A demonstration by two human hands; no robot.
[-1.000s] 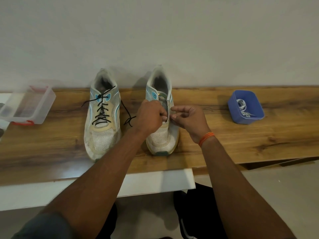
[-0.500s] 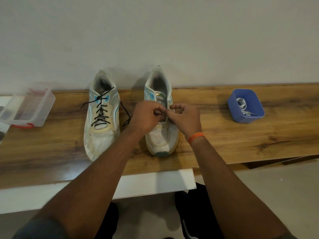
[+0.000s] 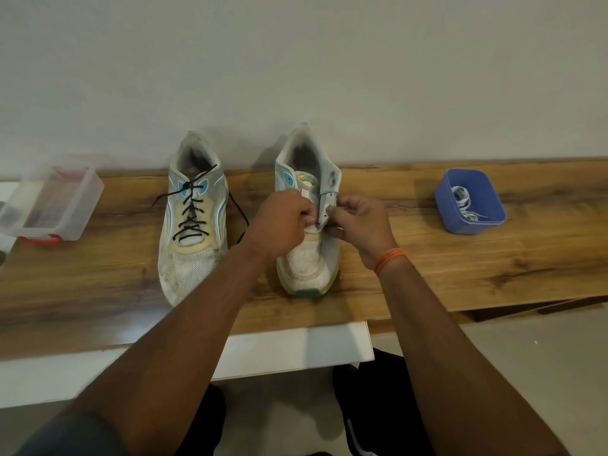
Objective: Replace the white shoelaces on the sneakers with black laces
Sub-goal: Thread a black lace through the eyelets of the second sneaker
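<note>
Wooden table [image 3: 427,258] edge near; hands [image 3: 283,222] pinch sneaker [image 3: 309,258].

Left sneaker [image 3: 192,225] black-laced; right sneaker [image 3: 309,225] unlaced, upright.

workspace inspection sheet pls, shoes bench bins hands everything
surface: wooden bench top against a plain wall, a white panel below its front edge.
job's things: left sneaker laced in black lace, ends loose; right sneaker shows no lace; white laces lie in the blue tub.
clutter: clear plastic box with red clips at the bench's left end.
hands: left hand and right hand both curled at the right sneaker's eyelet area; the right pinches its eyelet flap; what the left holds is hidden.
cables: nothing seen.
surroundings: grey floor, the person's dark trousers below, an orange wristband.
</note>
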